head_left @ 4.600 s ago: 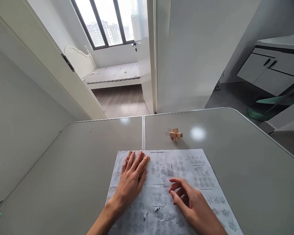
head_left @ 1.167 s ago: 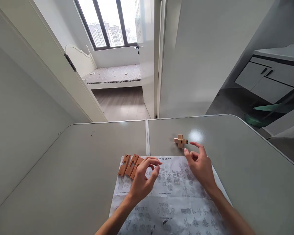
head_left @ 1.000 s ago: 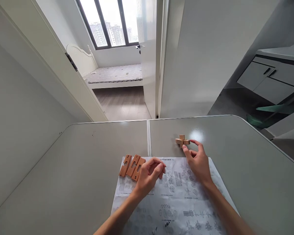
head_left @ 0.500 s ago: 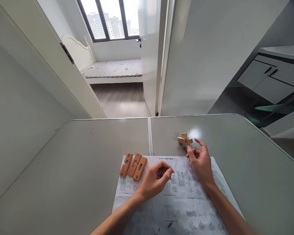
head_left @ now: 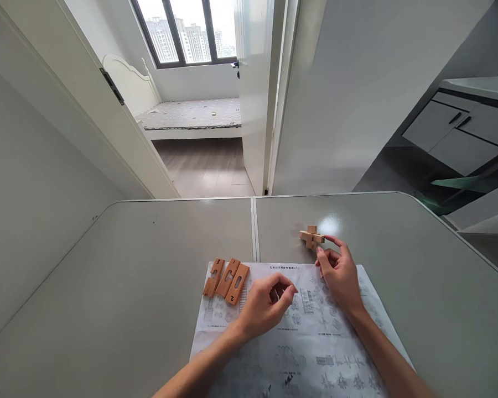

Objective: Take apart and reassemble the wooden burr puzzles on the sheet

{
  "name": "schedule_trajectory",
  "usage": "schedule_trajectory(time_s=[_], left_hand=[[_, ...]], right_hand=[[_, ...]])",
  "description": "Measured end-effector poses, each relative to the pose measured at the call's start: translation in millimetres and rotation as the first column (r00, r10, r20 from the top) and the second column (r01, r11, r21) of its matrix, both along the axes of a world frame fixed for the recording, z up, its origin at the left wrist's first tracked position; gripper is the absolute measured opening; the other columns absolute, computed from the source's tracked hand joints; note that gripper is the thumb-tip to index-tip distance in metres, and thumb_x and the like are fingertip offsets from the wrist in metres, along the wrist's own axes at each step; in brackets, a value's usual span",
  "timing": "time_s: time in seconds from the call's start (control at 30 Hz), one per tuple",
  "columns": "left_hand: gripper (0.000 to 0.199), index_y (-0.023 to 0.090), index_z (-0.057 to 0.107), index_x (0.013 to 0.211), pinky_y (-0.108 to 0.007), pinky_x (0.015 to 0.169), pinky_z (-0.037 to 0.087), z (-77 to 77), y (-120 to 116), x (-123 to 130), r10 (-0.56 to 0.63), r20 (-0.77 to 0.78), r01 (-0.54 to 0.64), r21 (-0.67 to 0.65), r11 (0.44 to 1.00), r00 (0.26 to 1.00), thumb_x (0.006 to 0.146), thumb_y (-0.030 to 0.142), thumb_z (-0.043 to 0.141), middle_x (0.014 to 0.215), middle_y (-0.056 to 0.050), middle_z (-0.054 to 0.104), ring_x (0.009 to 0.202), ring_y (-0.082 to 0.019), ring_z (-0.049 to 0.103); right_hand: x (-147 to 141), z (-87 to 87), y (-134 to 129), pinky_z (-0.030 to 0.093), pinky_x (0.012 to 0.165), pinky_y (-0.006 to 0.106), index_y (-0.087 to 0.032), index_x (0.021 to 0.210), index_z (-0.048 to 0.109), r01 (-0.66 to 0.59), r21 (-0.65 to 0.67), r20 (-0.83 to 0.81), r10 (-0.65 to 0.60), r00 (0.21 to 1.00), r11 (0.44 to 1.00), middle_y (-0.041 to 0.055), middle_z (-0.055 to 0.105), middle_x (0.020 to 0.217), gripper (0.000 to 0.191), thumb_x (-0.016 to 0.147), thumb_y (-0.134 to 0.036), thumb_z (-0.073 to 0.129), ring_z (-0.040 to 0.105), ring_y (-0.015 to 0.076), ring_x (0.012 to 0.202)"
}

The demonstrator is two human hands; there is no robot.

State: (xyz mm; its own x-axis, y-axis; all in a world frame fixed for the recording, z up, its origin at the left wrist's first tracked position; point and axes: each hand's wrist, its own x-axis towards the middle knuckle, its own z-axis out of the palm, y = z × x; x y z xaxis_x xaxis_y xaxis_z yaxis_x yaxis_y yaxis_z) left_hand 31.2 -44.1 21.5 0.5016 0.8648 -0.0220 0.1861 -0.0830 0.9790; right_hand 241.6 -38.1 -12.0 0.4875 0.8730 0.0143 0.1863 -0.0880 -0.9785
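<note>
Leftmost, three slotted wooden pieces lie on the printed sheet, whose near edge is cut off and whose print is mostly illegible. Over it, the left hand has fingers loosely curled; whether they enclose anything is hidden. Beyond the sheet, one wooden cross rests on the table. At its right, the right hand has thumb and index finger parted; I cannot tell whether they grip.

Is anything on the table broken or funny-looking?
Yes, the printed paper: two dark, ragged spots near the bottom of the view look like little tears, and it seems creased. Nothing else stands out.
</note>
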Motion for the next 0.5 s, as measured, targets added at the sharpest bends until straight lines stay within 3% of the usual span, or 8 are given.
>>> schedule_trajectory(time_s=[0.3,0.5], left_hand=[[0.025,0.015,0.067,0.086,-0.022,0.057,0.036,-3.6,-0.1,0.3,-0.010,-0.009,0.010,0.012,1.000,1.000,0.099,0.035,0.059,0.070,0.000,0.061,0.060,-0.010,0.046],[0.025,0.016,0.068,0.086,-0.022,0.057,0.036,-5.0,-0.1,0.2,-0.004,-0.017,0.005,0.022,1.000,1.000,0.099,0.035,0.060,0.069,0.000,0.061,0.060,-0.010,0.047]], right_hand=[[0.5,-1.4,0.2,0.041,0.048,0.027,-0.024,0.127,0.058,-0.016,0.006,-0.023,0.016,1.000,1.000,-0.0053,0.060,0.063,0.048,0.094,-0.056,0.070,0.050,0.0155,0.051],[1.1,-2.0,0.7,0.043,0.048,0.028,-0.023,0.128,0.060,-0.033,0.014,-0.032,0.033,0.999,0.999,-0.0028,0.065,0.069,0.051,0.093,-0.058,0.072,0.050,0.0151,0.051]])
